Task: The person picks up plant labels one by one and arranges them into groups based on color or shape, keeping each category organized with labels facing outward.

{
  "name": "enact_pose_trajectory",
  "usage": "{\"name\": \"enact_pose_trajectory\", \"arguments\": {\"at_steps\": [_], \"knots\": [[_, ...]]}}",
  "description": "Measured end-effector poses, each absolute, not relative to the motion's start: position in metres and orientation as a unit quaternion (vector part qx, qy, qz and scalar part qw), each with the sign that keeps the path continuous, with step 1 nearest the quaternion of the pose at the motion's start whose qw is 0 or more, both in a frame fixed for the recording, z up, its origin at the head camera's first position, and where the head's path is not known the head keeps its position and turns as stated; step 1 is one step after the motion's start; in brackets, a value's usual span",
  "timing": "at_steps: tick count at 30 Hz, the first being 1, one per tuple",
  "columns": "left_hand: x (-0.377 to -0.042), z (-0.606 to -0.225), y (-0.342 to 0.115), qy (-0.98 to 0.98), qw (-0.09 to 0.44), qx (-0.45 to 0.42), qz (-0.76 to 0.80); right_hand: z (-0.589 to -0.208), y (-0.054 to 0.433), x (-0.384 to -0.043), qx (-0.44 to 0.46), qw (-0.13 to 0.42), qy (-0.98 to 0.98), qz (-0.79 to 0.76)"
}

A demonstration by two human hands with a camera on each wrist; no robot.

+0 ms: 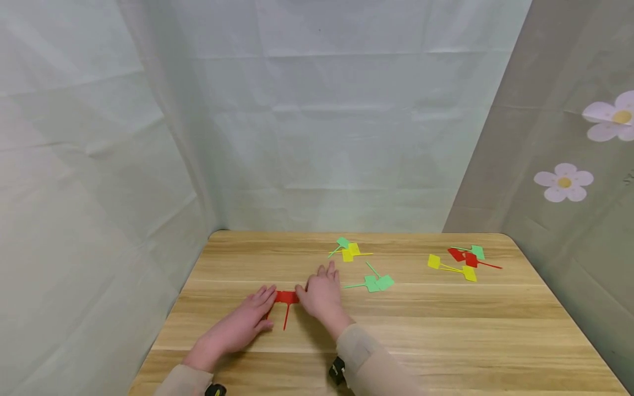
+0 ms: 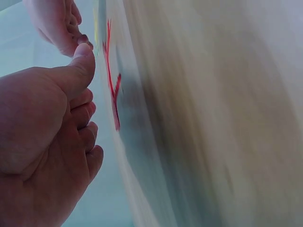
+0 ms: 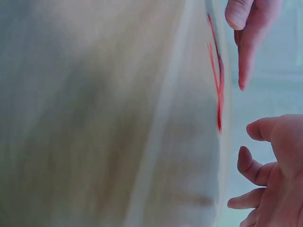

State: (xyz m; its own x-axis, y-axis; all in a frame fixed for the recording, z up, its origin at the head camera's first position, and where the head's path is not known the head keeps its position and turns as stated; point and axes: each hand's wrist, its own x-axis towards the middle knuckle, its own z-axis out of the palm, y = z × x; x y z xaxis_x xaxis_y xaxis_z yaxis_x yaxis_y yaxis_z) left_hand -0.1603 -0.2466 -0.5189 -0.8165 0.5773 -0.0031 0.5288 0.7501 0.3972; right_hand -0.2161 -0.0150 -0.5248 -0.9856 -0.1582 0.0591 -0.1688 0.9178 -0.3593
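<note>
Two red tags [image 1: 286, 297] lie flat on the wooden surface [image 1: 446, 341], left of its middle and nearer its left edge than its right. Their square heads sit side by side and read as one bright red band, plain and glossless, and a thin red stem [image 1: 285, 317] runs from it toward the near edge; a second stem shows partly behind the left hand [image 1: 245, 322]. That hand lies at the band's left end with its fingers straight and covering part of it, thumb and fingers apart, so its grip is clamped on nothing. The right hand [image 1: 322, 291] is at the band's right end, its thumb just beside or touching it; its grip is also apart, the fingers spread and slightly bent. Whether the right thumb presses down cannot be told. To the right of that hand, two green tags [image 1: 384, 282] overlap at their heads. Nearer the far edge, a small green tag [image 1: 343, 242] lies against two yellow tags [image 1: 354, 249]. Toward the far right corner, a looser group holds two more yellow pieces [image 1: 469, 273], two red pieces [image 1: 471, 259] and a green piece [image 1: 477, 252].
</note>
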Motion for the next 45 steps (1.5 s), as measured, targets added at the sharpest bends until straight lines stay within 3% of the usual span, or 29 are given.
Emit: {"name": "enact_pose_trajectory", "arguments": {"at_steps": [15, 45], "knots": [[-0.169, -0.519, -0.217, 0.931, 0.099, 0.307, 0.173, -0.514, 0.028, -0.22, 0.062, 0.026, -0.977, 0.205], [-0.165, -0.523, -0.21, 0.943, 0.112, 0.285, 0.127, -0.515, 0.034, -0.221, 0.065, 0.032, -0.971, 0.227]]}}
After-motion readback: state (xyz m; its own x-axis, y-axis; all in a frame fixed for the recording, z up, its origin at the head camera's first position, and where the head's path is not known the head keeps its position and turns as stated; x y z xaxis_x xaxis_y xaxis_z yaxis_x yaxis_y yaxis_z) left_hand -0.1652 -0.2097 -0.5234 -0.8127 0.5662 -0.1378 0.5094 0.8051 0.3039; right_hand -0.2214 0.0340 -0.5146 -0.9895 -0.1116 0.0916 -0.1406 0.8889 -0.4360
